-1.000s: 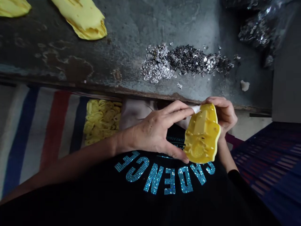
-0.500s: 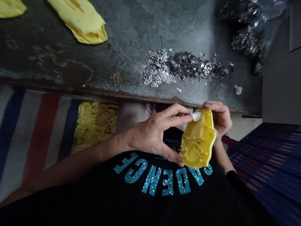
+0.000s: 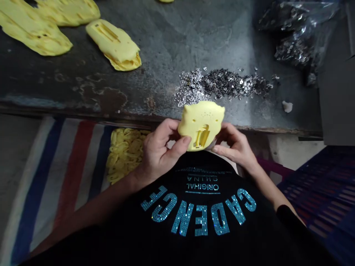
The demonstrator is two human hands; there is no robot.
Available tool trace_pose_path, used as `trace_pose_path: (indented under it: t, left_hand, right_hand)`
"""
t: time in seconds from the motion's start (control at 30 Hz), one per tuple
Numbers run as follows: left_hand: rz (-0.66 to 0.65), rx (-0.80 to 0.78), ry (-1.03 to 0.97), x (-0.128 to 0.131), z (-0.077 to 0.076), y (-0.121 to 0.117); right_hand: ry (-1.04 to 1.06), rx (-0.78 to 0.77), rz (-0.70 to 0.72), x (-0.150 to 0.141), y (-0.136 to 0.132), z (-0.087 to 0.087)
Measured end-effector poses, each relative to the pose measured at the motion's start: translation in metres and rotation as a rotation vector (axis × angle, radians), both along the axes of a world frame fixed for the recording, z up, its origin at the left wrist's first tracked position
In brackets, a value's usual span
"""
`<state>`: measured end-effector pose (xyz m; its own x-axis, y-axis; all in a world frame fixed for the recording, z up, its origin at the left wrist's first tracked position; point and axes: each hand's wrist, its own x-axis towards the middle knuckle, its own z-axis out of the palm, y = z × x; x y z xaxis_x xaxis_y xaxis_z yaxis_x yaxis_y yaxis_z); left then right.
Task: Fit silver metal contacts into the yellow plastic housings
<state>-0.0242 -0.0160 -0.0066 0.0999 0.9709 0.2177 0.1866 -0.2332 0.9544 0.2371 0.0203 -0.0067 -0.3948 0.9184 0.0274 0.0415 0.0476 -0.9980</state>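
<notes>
Between my hands is a yellow plastic shell [image 3: 202, 114], its smooth outer face turned up. It shows small dotted holes, two screw holes and an open battery slot with a bit of metal at its lower end. My left hand [image 3: 166, 147] pinches the shell's left edge, thumb on the face. My right hand [image 3: 235, 145] is at the lower right edge with its fingers curled; the fingertips are partly hidden behind the shell. Just beyond the shell, a pile of small shiny metal contact plates [image 3: 227, 84] lies on the dark worktable [image 3: 155, 44].
More yellow shells [image 3: 115, 44] lie at the table's upper left. A clear plastic bag of metal pieces [image 3: 296, 44] sits at the upper right, near a white lump [image 3: 287, 106]. Below are a striped sack [image 3: 74, 162], many yellow parts [image 3: 124, 151] and blue crates [image 3: 324, 192].
The shell has been turned from its hollow inside to its outer face and moved left and up. My left hand has shifted from the inside to its left edge. The view has shifted.
</notes>
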Motion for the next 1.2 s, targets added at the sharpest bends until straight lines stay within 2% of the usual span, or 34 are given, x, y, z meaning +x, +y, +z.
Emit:
trace_pose_path:
  t: [0.07,0.17,0.23,0.3,0.37,0.43,0.5,0.53,0.63,0.73,0.97,1.03,1.2]
  left_hand:
    - [-0.102,-0.145,-0.006,-0.006,0.005,-0.001]
    - [-0.212,-0.404,-0.223,-0.008,0.007,-0.005]
    - [-0.211,-0.509,-0.379,-0.007,0.004,-0.010]
    - [-0.166,-0.565,-0.425,-0.008,0.000,-0.016]
    - [-0.052,-0.584,-0.418,-0.011,-0.002,-0.018]
    - [0.050,-0.576,-0.395,-0.017,-0.001,-0.016]
    - [0.076,-0.582,-0.340,-0.024,0.002,-0.011]
    - [0.071,-0.589,-0.299,-0.027,0.004,-0.007]
    - [0.053,-0.578,-0.161,-0.034,0.007,0.001]
    - [0.072,-0.532,-0.062,-0.035,0.010,0.004]
    - [0.091,-0.493,-0.105,-0.028,0.010,0.005]
    - [0.052,-0.522,-0.182,-0.023,0.009,0.006]
    - [-0.075,-0.575,-0.297,-0.003,0.015,0.010]
  right_hand:
    - [-0.021,-0.006,0.057,0.003,0.005,0.007]
    - [0.090,-0.101,0.064,-0.005,0.005,0.007]
    - [0.198,-0.161,0.049,-0.013,0.004,0.002]
    - [0.203,-0.160,0.085,-0.014,0.007,-0.001]
    - [0.065,-0.043,0.078,-0.006,0.019,0.001]
    - [-0.204,0.211,-0.042,0.008,0.040,0.004]
    - [-0.513,0.469,-0.145,0.019,0.064,0.004]
    - [-0.643,0.553,-0.144,0.023,0.075,0.003]
    - [-0.849,0.645,-0.052,0.023,0.093,-0.002]
    - [-0.905,0.665,-0.023,0.018,0.093,-0.007]
    - [-0.795,0.615,-0.084,0.020,0.086,-0.007]
    - [-0.647,0.550,-0.114,0.022,0.080,-0.004]
    - [-0.207,0.236,-0.150,0.017,0.048,0.015]
